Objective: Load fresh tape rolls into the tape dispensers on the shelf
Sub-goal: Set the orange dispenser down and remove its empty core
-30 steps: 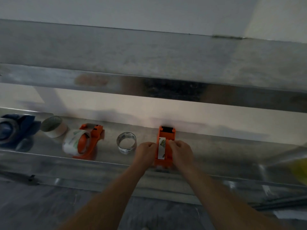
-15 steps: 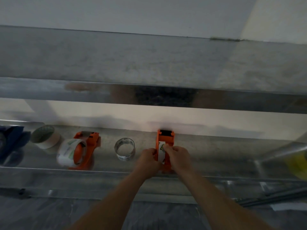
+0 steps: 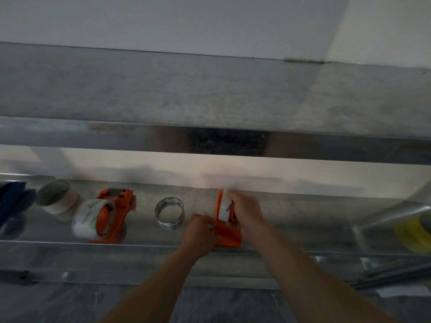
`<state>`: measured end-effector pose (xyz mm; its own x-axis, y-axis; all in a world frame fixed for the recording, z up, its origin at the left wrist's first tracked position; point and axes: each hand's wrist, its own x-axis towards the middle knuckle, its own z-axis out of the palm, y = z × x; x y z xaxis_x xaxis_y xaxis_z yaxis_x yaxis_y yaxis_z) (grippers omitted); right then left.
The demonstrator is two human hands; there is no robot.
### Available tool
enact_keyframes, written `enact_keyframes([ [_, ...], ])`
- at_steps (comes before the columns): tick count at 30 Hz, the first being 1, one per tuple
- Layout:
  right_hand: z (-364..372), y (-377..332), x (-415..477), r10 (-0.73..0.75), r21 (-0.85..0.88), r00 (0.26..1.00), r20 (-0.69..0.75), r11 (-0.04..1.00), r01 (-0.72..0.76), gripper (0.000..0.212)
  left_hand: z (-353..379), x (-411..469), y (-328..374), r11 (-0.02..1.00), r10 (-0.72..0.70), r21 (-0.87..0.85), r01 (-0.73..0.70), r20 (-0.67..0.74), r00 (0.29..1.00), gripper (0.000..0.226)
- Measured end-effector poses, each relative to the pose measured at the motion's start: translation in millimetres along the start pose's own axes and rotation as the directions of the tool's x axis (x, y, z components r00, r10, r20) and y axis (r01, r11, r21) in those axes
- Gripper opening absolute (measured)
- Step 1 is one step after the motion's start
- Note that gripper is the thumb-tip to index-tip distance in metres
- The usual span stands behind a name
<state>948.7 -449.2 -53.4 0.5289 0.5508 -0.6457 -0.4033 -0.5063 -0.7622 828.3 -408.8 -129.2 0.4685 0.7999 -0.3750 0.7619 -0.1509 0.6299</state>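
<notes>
**Q:** ok, head view, where's the one being loaded?

**A:** Lower middle of the frame. The orange dispenser (image 3: pixel 227 235) sits on the metal shelf (image 3: pixel 303 220), right at the front lip. A white roll (image 3: pixel 224 206) with some dark print stands on edge in it, pointing toward the back wall.

**Q:** and the hands? holding or just hovering?

**A:** Both holding. The left hand (image 3: pixel 201 231) has its fingers curled tight against the dispenser's lower left side, clamped on the body. The right hand (image 3: pixel 247 210) wraps over the roll from the right, with fingertips (image 3: pixel 229 192) hooked on its top edge. Can't tell if the roll is fully seated, since the hands cover that part.

**Q:** rest of the shelf?

**A:** Going left from the hands:
- A clear roll (image 3: pixel 169 212) lies hole-up just beside the left hand, not touching it.
- A second dispenser (image 3: pixel 117 213), also orange, has a whitish roll (image 3: pixel 87 219) mounted on it.
- A beige roll (image 3: pixel 57 199) sits nearer the back.
- Something blue (image 3: pixel 11 201) is cut off by the left edge.

At the far right edge there's a yellow roll (image 3: pixel 412 229), blurry and well apart from everything else. An upper shelf (image 3: pixel 210 96) runs across the middle of the frame above all of it.
</notes>
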Motion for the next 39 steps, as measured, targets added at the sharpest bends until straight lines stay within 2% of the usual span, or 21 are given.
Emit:
enact_keyframes([
  [2,-1.5,2.2,2.1,0.009,0.000,1.000,0.003,1.000,-0.009,0.040,-2.4,-1.6,4.6,0.993,-0.022,-0.118,0.024,0.023,0.999,0.046],
  [4,-3.4,3.8,3.9,0.019,0.014,1.000,0.006,1.000,-0.019,0.040,-9.6,-7.6,14.7,0.934,-0.043,-0.352,0.056,0.043,0.998,0.050],
  [6,-5.8,4.4,4.8,0.006,-0.012,1.000,-0.001,1.000,-0.006,0.037,-16.0,-13.7,24.1,0.828,-0.019,-0.560,0.034,0.034,0.999,0.040],
  [8,-8.2,3.7,3.0,-0.012,-0.033,1.000,0.001,0.999,0.012,0.032,-23.9,-21.7,36.6,0.726,0.034,-0.687,-0.030,-0.007,0.999,0.022],
  [10,-9.6,4.0,1.9,-0.018,-0.023,1.000,0.012,1.000,0.018,0.025,-27.5,-26.6,47.0,0.676,0.035,-0.735,-0.061,-0.050,0.998,0.018],
  [13,-8.9,6.6,-2.1,-0.066,-0.037,0.998,0.007,0.997,0.067,0.022,-24.9,-25.2,52.8,0.686,0.008,-0.725,-0.060,-0.075,0.997,0.016],
  [17,-17.2,10.3,-4.6,-0.256,-0.258,0.965,-0.060,0.938,0.233,0.035,-20.7,-21.9,45.9,0.683,-0.038,-0.730,-0.015,-0.056,0.998,0.018],
  [21,-36.7,10.0,-1.7,-0.323,-0.331,0.932,-0.163,0.908,0.256,0.035,-17.9,-17.0,41.3,0.664,-0.084,-0.748,-0.005,-0.082,0.993,0.022],
  [25,-58.5,8.0,-4.0,-0.534,-0.584,0.832,-0.149,0.727,0.361,0.043,-16.2,-15.7,41.5,0.658,-0.084,-0.752,-0.021,-0.101,0.991,0.020],
  [29,-73.4,13.2,5.2,-0.646,-0.678,0.761,-0.059,0.585,0.444,0.044,-12.3,-17.2,43.4,0.641,-0.107,-0.767,-0.019,-0.114,0.988,0.023],
  [33,-84.9,15.7,13.0,-0.707,-0.789,0.706,0.028,0.418,0.450,0.047,-11.7,-22.0,45.1,0.624,-0.114,-0.782,-0.002,-0.093,0.989,0.022],
  [34,-88.3,17.6,13.5,-0.707,-0.819,0.705,0.053,0.373,0.435,0.045,-11.2,-22.9,46.0,0.619,-0.124,-0.785,0.005,-0.091,0.988,0.022],
  [36,-95.4,26.6,16.4,-0.692,-0.908,0.712,0.117,0.215,0.358,0.032,-9.3,-23.1,46.7,0.609,-0.141,-0.793,0.004,-0.104,0.985,0.020],
  [37,-98.7,32.7,18.5,-0.666,-0.945,0.731,0.151,0.119,0.304,0.028,-8.7,-22.8,47.0,0.606,-0.143,-0.795,0.000,-0.109,0.984,0.019],
  [39,-106.7,46.0,20.5,-0.570,-0.966,0.797,0.199,0.024,0.259,0.028,-7.7,-22.8,47.4,0.609,-0.144,-0.793,0.000,-0.111,0.983,0.017],
])
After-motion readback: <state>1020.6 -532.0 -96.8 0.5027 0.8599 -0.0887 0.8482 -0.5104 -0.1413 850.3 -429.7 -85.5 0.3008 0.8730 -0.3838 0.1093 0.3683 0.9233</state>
